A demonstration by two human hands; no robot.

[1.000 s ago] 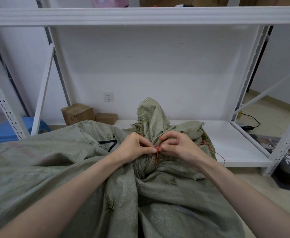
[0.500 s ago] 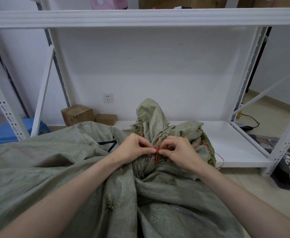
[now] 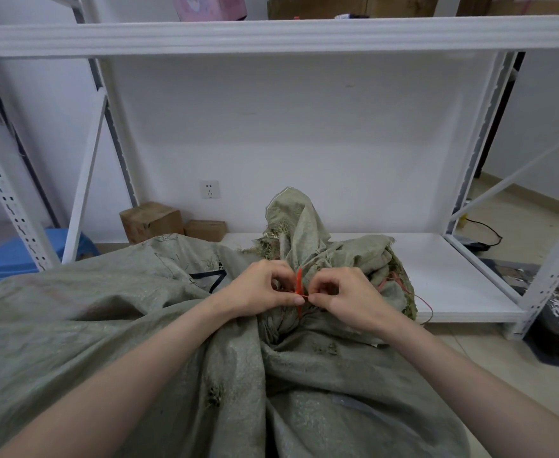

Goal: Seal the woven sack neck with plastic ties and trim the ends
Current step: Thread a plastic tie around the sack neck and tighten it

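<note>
Two bare hands meet at the centre of the frame, knuckles up and fingers curled. The left hand (image 3: 258,287) and the right hand (image 3: 349,299) each pinch a thin red plastic tie (image 3: 299,281) between thumb and fingertips. The tie stands nearly upright between them, against the gathered neck (image 3: 283,325) of a grey-green woven sack (image 3: 112,322). The curled fingers hide how far the tie runs round the neck.

The sack fills the lower half of the frame, spreading under both forearms. Its frayed mouth rises in a loose flap behind the hands and covers part of the white lower shelf board (image 3: 447,279). A black strap (image 3: 212,280) lies on the cloth just left of the left hand, and loose thin red strands (image 3: 404,289) trail off the bunched cloth at the right.

A white metal shelving rack (image 3: 271,34) frames the scene, its top beam crossing the upper frame. Left of centre, by the wall, sit two brown cardboard boxes (image 3: 151,221) below a white wall socket (image 3: 210,189). A blue plastic tub (image 3: 10,256) shows at the left edge behind a rack post. A black cable (image 3: 485,226) lies on the floor at the right.
</note>
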